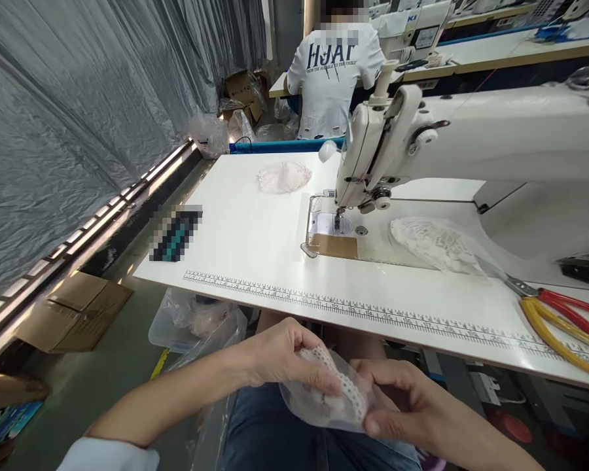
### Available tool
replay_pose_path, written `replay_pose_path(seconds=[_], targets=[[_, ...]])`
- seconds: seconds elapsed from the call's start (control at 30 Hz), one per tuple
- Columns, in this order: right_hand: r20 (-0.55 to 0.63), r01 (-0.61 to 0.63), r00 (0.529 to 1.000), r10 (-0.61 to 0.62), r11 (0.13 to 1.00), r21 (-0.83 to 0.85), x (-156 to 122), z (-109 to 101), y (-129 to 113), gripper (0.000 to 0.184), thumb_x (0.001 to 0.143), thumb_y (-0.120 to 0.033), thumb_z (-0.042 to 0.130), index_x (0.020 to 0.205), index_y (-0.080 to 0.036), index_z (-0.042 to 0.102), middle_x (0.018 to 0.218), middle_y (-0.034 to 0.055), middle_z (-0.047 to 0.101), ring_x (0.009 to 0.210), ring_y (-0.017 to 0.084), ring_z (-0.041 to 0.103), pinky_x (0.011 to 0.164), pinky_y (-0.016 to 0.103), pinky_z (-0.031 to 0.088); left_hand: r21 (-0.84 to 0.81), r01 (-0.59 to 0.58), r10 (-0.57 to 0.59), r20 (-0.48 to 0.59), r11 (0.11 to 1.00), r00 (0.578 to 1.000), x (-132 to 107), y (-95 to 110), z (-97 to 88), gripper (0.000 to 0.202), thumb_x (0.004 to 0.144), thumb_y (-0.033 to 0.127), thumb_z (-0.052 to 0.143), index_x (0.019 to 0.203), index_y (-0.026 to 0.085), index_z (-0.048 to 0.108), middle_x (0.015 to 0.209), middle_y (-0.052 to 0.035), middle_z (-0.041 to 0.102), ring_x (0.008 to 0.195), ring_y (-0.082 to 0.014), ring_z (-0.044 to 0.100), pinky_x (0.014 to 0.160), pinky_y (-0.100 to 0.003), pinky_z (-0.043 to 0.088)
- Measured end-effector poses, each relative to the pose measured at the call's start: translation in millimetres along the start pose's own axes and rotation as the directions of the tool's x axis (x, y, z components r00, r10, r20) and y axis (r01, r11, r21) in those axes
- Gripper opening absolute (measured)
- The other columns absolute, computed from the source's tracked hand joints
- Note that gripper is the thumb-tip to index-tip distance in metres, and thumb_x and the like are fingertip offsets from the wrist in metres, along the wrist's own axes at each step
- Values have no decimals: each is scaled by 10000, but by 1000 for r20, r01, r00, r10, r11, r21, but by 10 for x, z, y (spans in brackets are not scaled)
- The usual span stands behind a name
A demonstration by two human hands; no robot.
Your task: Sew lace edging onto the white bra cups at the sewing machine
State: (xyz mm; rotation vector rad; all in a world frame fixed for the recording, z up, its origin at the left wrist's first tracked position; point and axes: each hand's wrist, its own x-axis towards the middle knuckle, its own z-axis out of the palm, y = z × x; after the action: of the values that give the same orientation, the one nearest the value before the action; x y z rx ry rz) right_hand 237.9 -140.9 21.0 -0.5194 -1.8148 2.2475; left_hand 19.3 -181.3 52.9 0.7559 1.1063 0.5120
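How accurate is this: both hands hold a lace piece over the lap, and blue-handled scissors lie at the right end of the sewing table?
One detail is wrong. The scissors have red and yellow handles, not blue, as the head view shows. The rest holds: the left hand and right hand hold the lace piece over the lap, and the scissors lie at the right end of the sewing table.

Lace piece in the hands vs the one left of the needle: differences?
The held piece is below the table, over the lap; the table piece lies on it. Left hand and right hand pinch the held piece; the table piece is untouched. The held piece shows white eyelet trim on sheer cloth; the table piece looks pale pink. Both are small and lacy.
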Motion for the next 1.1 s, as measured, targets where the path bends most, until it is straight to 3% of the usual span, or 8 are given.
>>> replay_pose_path(seconds=[0.13,0.23,0.47,0.67,0.77,0.87,0.97,1.1], targets=[[-68,310,935,-347,898,-312,-60,-107,-39,133,857,-339,619,920,-245,689,744,12,647,687,154,611,640,241,480,-47,-6,11,122,999,992,4,116,62,275,508,275,853,689,118,719,650,-2,676,568,-100,603,602,-212,509],[-266,319,676,-688,598,-736,52,-109,105,270,875,-217,554,1130,-284,612,876,39,647,765,181,625,650,261,514,-29,-5,9,148,1000,989,117,174,45,289,494,271,860,698,120,722,662,0,684,586,-102,614,629,-211,514],[-50,336,478,-877,235,-912,229,-131,182,185,806,-85,566,862,-247,638,791,18,561,664,140,549,572,245,466,55,96,-100,79,994,992,343,339,-89,298,475,274,866,687,125,719,642,12,672,580,-92,602,597,-192,493],[92,351,443,-892,77,-933,255,-290,-38,132,908,-147,499,928,-163,629,704,46,622,613,141,561,543,262,435,115,66,-75,77,991,994,456,475,-205,356,441,313,872,712,137,724,693,12,683,641,-109,611,690,-232,506],[150,260,488,-860,-21,-965,357,-462,-165,243,975,-232,395,964,-148,623,734,74,649,629,155,577,562,284,424,265,18,-25,26,964,999,605,753,-360,363,480,376,848,719,137,715,690,9,668,644,-116,603,669,-237,500],[190,141,494,-849,-138,-980,578,-745,-292,267,982,-205,362,971,-141,620,780,93,660,652,168,576,571,298,384,699,-112,209,-55,706,976,837,1175,-541,313,665,438,734,757,141,697,714,0,666,666,-131,611,603,-223,476],[175,59,494,-852,-168,-984,843,-1031,-336,294,957,-99,361,852,-161,628,779,70,663,648,156,561,560,285,332,926,-100,468,-89,365,879,1103,1450,-666,190,777,326,646,770,138,670,692,-14,649,669,-163,604,576,-248,432],[91,32,570,-817,-89,-996,1036,-1203,-228,361,954,-83,337,746,-168,620,753,62,649,668,163,549,574,287,325,974,-27,627,-124,227,769,1318,1335,-704,189,856,82,450,851,119,635,877,-100,644,895,-226,574,753,-347,399]])
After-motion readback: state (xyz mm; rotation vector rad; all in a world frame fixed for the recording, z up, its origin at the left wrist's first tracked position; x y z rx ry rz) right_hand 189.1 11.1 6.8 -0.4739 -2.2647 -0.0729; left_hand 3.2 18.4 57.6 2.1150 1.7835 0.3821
